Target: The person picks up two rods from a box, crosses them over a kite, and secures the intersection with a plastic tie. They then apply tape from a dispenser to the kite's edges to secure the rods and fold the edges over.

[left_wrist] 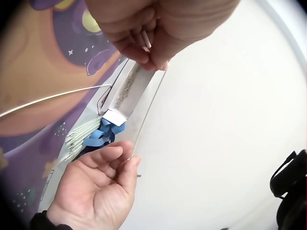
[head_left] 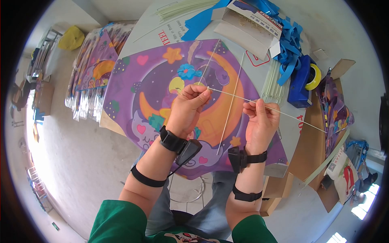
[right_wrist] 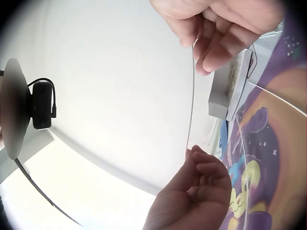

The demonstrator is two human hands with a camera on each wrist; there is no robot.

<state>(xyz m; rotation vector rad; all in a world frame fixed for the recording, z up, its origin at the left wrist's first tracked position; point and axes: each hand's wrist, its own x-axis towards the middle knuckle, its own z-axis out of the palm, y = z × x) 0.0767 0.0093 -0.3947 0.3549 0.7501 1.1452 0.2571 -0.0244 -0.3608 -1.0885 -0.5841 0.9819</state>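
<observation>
A thin white rod [head_left: 231, 95] runs between the two hands, above a purple cartoon-printed kite sheet [head_left: 133, 77]. The left hand [head_left: 187, 107] pinches its end between thumb and fingertips; a short white tip shows at those fingers in the left wrist view. Further along, the right hand [head_left: 260, 121] pinches the same rod between thumb and forefinger, and the rod's free length extends past it to the right. A second white rod [head_left: 226, 125] lies lengthwise across the sheet's printed moon. Another thin rod [head_left: 209, 60] slants near the sheet's top corner, its lower end hidden by the left hand.
Behind the sheet stand an opened white box [head_left: 247, 30] of small pieces, blue strips [head_left: 289, 46], a rod bundle [head_left: 274, 83] and a blue tape dispenser [head_left: 299, 87]. Cardboard boxes [head_left: 310, 152] are at right. Stacked kites in clear wrapping [head_left: 83, 87] lie at left.
</observation>
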